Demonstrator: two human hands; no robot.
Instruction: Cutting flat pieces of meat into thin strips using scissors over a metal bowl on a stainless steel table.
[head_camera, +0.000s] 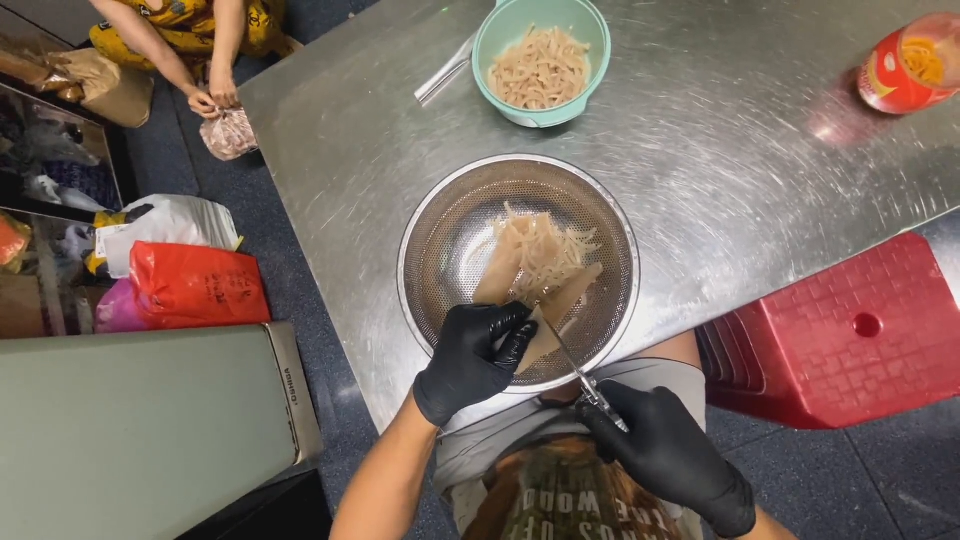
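Both my hands wear black gloves. My left hand (472, 352) pinches a flat pale strip of food (545, 330) over a perforated steel colander (430, 250) at the table's near edge. My right hand (665, 450) grips a pair of scissors (578, 370), whose blades point up into the strip. A heap of thin pale cut strips (540, 250) lies inside the colander, with a wider uncut piece (498, 275) beside it.
A mint green bowl (590, 45) of cut strips stands at the far side of the steel table (720, 170), metal tongs (445, 75) beside it. An orange-red jar (905, 65) is at far right, a red plastic stool (850, 335) to my right. Another person's hands (212, 98) hold a bag at far left.
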